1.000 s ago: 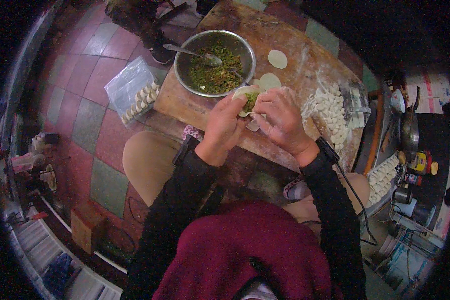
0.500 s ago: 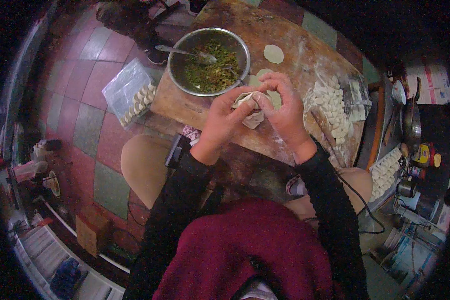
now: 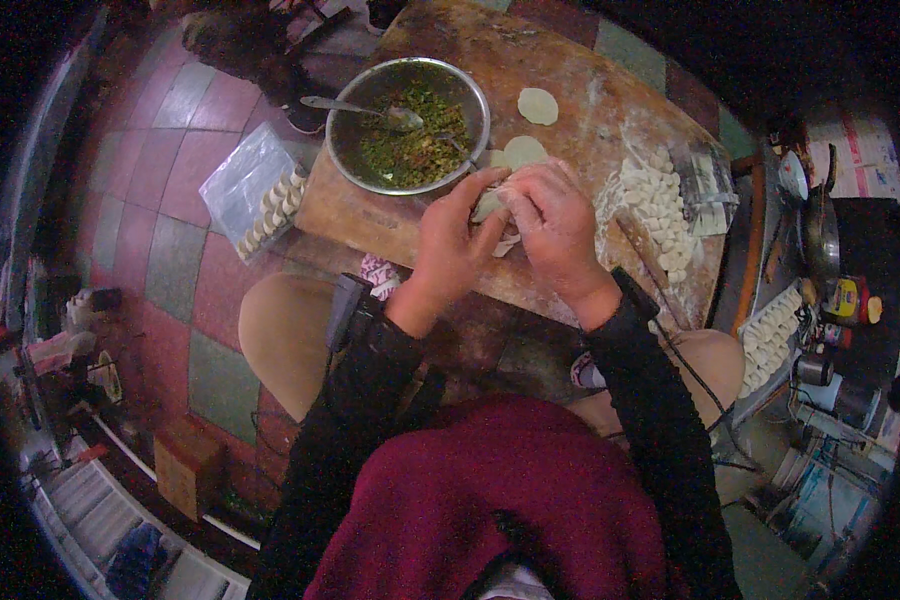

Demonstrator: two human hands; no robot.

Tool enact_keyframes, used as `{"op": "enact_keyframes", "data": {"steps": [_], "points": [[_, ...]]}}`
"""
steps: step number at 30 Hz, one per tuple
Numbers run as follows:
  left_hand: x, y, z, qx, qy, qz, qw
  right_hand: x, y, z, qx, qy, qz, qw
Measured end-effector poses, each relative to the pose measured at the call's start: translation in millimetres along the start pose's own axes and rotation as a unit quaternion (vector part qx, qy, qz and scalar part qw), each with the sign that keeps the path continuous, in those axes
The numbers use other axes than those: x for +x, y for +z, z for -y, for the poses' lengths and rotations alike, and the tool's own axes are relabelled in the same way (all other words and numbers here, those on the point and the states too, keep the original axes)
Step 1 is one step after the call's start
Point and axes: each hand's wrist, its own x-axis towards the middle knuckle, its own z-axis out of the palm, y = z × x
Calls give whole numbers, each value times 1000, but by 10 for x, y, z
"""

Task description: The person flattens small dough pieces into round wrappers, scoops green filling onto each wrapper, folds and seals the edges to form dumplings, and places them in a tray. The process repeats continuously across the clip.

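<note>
Between my two hands is a dumpling (image 3: pixel 486 207), partly covered by the fingers. My left hand (image 3: pixel 452 240) grips it from the left, thumb and fingers closed around it. From the right, my right hand (image 3: pixel 550 215) pinches its edge, with the fingers bunched together. Just beyond stands a steel bowl (image 3: pixel 332 150) of chopped green filling (image 3: pixel 410 150), with a spoon (image 3: pixel 345 104) resting in it. Flat round dough wrappers lie on the floured wooden board, one wrapper (image 3: pixel 538 106) apart and another wrapper (image 3: pixel 525 152) near my right fingers.
On the board (image 3: pixel 370 225) at the right is a pile of small dough pieces (image 3: pixel 658 205), with a rolling pin (image 3: pixel 642 252) beside it. Rows of finished dumplings (image 3: pixel 273 215) sit on a tray (image 3: pixel 250 165) at left. More dumplings (image 3: pixel 770 345) fill a tray at far right.
My right hand has turned inward and closed over the dumpling's edge, its raised fingers now folded down. More of the dumpling is hidden. The whole view has shifted slightly.
</note>
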Motion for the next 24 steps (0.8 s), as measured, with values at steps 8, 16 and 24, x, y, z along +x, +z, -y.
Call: {"op": "enact_keyframes", "data": {"steps": [8, 16, 24], "points": [[-12, 81, -5, -361, -131, -80, 920, -95, 167, 49, 203, 157, -68, 964], [-31, 103, -27, -237, -52, -43, 969, -112, 146, 120, 124, 77, -61, 987], [-12, 59, -43, 6, 67, -57, 996, -123, 98, 140, 137, 93, -29, 986]]}}
